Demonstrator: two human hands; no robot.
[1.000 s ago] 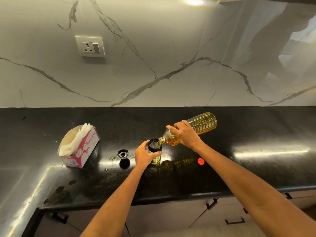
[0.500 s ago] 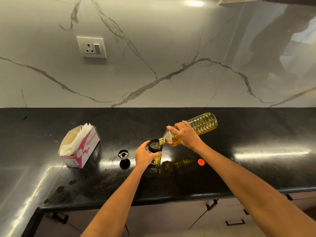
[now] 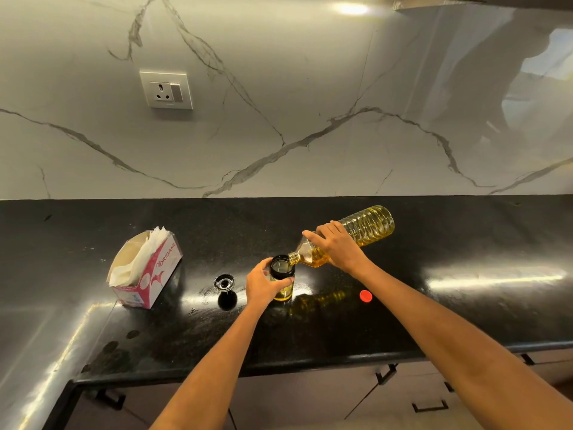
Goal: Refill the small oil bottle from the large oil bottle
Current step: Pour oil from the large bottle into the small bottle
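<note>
Oil could easily slop onto the black surface (image 3: 403,305) if I tip too fast, since my right hand (image 3: 339,246) grips the big bottle (image 3: 369,226) over the small bottle (image 3: 282,279) my left hand (image 3: 262,283) holds upright.

You had open black surface (image 3: 465,243) to the right of the large oil bottle (image 3: 366,226), and more along the back by the wall. On the left, the tissue box (image 3: 148,274) blocked the near corner, and the small black cap (image 3: 224,282) stood between it and your left hand (image 3: 263,285). The red cap (image 3: 366,295) lay just under your right forearm. The tilted large bottle's mouth sat at the small oil bottle (image 3: 282,277) rim, closing the way in from above there.
</note>
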